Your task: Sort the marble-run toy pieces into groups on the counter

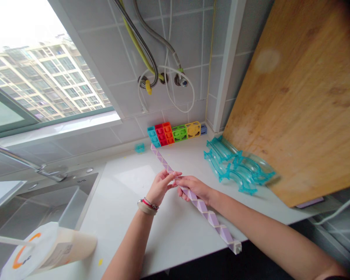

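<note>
While fingers of left hand [162,185] and right hand [197,187] clamp the lilac-and-white faceted stick [212,219] mid-length above white countertop [122,217], its near end crosses the front edge in view. Counter stretches between stick and steel sink [91,189]. Cup label [58,253] too small to read. Translucent turquoise tracks [221,149] right, hollow coloured blocks [163,134] beyond.

One lavender-white stick [204,209], one cup [72,245], one straw [10,240], one faucet [53,174], one wooden board [303,89].

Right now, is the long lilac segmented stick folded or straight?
Straight: the segmented stick runs in one line through left hand and right hand.
</note>
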Motion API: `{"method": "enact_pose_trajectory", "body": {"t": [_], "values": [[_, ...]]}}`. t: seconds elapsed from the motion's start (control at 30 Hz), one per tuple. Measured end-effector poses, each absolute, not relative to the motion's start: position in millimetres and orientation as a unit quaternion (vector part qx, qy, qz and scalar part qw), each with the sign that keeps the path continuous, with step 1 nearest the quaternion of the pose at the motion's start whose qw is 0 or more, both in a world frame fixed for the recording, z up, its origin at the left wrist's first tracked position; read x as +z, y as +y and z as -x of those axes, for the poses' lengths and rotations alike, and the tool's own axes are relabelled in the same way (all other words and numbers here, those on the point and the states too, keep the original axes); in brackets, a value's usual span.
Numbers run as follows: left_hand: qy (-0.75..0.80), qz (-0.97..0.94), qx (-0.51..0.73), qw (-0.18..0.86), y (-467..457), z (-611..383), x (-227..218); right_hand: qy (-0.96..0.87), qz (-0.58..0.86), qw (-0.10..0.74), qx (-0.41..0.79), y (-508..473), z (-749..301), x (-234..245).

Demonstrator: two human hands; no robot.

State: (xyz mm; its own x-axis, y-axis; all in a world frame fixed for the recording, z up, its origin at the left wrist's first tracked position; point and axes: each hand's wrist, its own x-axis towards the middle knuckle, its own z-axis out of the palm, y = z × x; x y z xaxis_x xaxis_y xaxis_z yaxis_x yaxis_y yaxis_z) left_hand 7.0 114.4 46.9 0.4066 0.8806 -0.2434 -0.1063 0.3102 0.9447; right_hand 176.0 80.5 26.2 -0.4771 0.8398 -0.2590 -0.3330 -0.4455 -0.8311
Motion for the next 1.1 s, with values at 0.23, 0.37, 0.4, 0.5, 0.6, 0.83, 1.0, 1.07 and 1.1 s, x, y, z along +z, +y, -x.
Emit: {"method": "enact_pose_trajectory", "body": {"t": [0.23,0.37,0.4,0.5,0.6,0.83,1.0,1.07,1.1], "values": [[0.473,-0.512,0.392,0.601,114,-14,39,-0.339,0.399,0.391,0.757,84,-175,19],[0.489,-0.556,0.405,0.536,114,-15,36,-0.299,0.382,0.407,0.774,86,-177,16],[0.491,-0.552,0.411,0.534,115,-15,36,-0.282,0.376,0.411,0.781,86,-178,17],[0.499,-0.517,0.432,0.546,115,-15,38,-0.231,0.374,0.409,0.800,87,-178,17],[0.498,-0.484,0.449,0.562,116,-13,40,-0.234,0.382,0.391,0.804,87,-177,15],[0.506,-0.543,0.398,0.539,122,-10,31,-0.306,0.366,0.419,0.773,85,-174,11],[0.487,-0.592,0.387,0.512,120,-12,28,-0.318,0.348,0.386,0.793,83,-174,15],[0.486,-0.612,0.383,0.493,118,-12,28,-0.333,0.335,0.370,0.800,82,-174,16],[0.490,-0.620,0.382,0.478,117,-11,28,-0.343,0.329,0.366,0.800,82,-174,16]]}}
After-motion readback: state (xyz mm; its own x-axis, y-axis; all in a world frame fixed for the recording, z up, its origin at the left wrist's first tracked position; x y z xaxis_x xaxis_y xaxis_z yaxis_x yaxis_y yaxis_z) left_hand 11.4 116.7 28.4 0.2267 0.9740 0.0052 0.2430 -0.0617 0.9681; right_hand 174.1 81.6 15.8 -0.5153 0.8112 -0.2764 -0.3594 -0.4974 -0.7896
